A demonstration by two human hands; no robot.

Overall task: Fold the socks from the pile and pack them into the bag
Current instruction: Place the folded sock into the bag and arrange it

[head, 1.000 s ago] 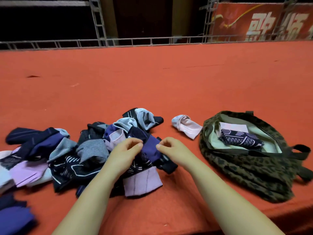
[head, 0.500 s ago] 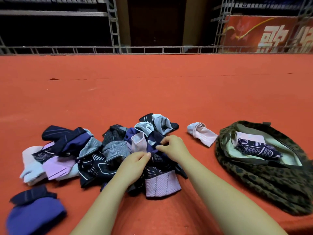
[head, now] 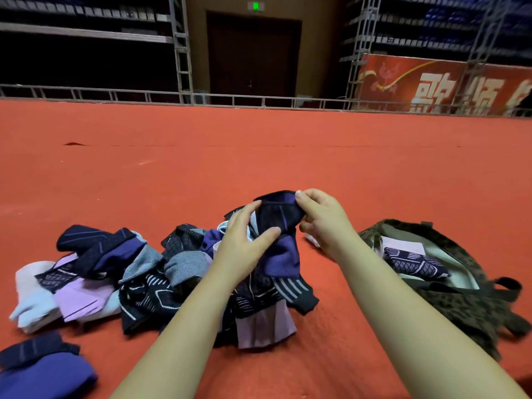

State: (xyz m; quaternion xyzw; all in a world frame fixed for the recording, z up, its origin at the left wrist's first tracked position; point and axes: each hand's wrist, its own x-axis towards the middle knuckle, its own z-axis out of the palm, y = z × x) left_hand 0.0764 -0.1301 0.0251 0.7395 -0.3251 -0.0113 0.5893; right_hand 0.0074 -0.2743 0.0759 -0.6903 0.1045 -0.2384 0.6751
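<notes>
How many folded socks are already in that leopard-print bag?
2 that I can see: a dark patterned bundle lying in the open bag, and a pale pink one partly under it, toward the far side. More could be hidden beneath them.

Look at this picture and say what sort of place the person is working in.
Probably a stage or hall floor in an auditorium: a wide red carpet, metal truss railing along its far edge, a red banner with large characters, and a green exit sign above a door.
</notes>
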